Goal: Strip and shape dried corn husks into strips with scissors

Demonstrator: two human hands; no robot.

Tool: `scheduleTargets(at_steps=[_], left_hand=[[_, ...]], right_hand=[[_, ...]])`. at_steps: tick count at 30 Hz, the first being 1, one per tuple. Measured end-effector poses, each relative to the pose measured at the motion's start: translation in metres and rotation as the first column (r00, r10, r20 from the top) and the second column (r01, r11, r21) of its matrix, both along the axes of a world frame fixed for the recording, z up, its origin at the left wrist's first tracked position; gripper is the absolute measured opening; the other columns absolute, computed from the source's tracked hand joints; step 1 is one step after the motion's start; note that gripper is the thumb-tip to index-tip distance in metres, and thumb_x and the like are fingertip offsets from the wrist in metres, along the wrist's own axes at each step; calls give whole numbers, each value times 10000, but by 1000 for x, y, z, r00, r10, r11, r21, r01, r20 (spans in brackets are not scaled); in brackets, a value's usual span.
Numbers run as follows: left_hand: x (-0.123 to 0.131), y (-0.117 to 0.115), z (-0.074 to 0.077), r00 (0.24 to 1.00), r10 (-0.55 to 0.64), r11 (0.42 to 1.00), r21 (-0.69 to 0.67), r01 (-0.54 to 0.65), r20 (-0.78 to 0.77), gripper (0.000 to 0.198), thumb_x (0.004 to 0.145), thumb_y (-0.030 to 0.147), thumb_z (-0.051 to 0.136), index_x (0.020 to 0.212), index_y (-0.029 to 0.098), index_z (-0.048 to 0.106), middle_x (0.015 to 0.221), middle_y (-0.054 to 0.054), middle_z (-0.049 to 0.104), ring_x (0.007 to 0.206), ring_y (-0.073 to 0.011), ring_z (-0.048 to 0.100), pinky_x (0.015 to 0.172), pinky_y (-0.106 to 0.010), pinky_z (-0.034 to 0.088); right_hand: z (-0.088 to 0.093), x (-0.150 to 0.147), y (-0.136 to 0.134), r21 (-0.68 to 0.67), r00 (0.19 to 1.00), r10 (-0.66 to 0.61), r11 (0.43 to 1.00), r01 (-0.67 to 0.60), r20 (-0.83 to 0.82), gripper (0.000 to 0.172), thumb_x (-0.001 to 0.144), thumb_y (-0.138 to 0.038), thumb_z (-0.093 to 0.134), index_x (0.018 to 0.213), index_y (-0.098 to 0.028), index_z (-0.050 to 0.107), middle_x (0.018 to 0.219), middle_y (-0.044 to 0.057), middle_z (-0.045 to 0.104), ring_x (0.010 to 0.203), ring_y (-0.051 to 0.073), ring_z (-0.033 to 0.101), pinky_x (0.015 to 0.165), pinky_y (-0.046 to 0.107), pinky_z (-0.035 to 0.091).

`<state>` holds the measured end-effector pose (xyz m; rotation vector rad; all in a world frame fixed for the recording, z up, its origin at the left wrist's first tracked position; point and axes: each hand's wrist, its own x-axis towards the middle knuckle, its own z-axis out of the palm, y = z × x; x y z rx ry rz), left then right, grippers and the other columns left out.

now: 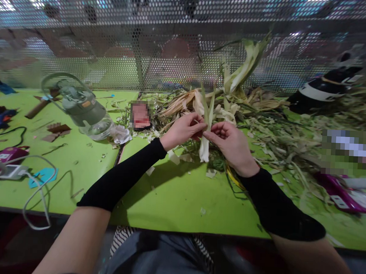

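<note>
Between my two hands a pale green corn husk [204,148] stands upright, its leafy tips spreading at the top and its white end pointing down. My left hand [185,130] pinches it from the left with thumb and fingers. From the right, my right hand [231,144] grips the same husk between thumb and forefinger, its other fingers curled. Just behind lies a heap of dried corn husks [184,102], with a larger pale husk [242,71] sticking up against the perforated screen. Husk scraps lie on the green tabletop [174,205] below my hands.
A clear water bottle with a green lid [84,106] stands left, beside crumpled tissue [121,133]. White cables [39,187] hang over the table's front edge. A black-and-white object [321,90] and purple device [350,197] lie right. A perforated metal screen [114,49] closes off the back.
</note>
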<state>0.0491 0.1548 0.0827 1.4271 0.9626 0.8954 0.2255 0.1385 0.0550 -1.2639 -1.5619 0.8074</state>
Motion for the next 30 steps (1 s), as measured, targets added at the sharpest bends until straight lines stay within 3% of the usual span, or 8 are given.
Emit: scheduleTargets(at_steps=[4, 12, 17, 21, 25, 30], left_hand=[[-1, -2, 6, 999, -9, 1000, -10, 10, 37, 265, 1007, 89, 617, 771, 153, 514, 659, 85, 529, 571, -18, 503, 644, -205, 432], [-2, -2, 7, 988, -27, 983, -177, 54, 150, 195, 981, 31, 625, 808, 112, 588, 664, 55, 637, 613, -30, 630, 755, -221, 535], [-4, -1, 8, 985, -50, 971, -224, 87, 165, 196, 987, 30, 612, 804, 98, 611, 660, 38, 661, 612, -34, 649, 797, -240, 571], [-6, -1, 8, 989, -66, 978, -186, 90, 129, 166, 931, -1, 660, 803, 96, 620, 673, 39, 663, 644, -43, 664, 830, -260, 586], [-8, 1, 7, 986, -131, 979, -144, 145, 106, 127, 890, -14, 689, 819, 85, 650, 706, 30, 682, 660, -40, 654, 847, -269, 591], [-6, 5, 1, 987, -109, 978, -164, 127, 116, 176, 912, 7, 665, 761, 93, 639, 654, 39, 656, 622, -30, 647, 738, -196, 564]], right_hand=[[1, -1, 0, -24, 1000, 10, 1000, -10, -11, 466, 698, -610, 891, 766, -253, 600, 694, -26, 580, 641, 155, 515, 618, 323, 463], [-1, -4, 2, -200, 965, -3, 978, -51, -261, 579, 569, -630, 965, 778, -256, 576, 704, -47, 579, 595, 120, 487, 538, 280, 443], [-3, -2, 4, -251, 927, 18, 960, -120, -376, 543, 590, -525, 999, 742, -244, 560, 696, -60, 559, 588, 98, 497, 533, 257, 455], [-2, -2, 5, -277, 924, -2, 954, -112, -382, 490, 652, -471, 985, 731, -246, 557, 686, -62, 554, 577, 104, 512, 534, 269, 489], [0, -2, 4, -290, 927, 2, 950, -119, -374, 526, 606, -509, 996, 711, -248, 552, 682, -60, 559, 571, 100, 502, 527, 263, 498], [2, -2, 3, -290, 936, 27, 947, -136, -352, 518, 570, -529, 996, 725, -241, 595, 688, -55, 577, 572, 93, 499, 534, 256, 496]])
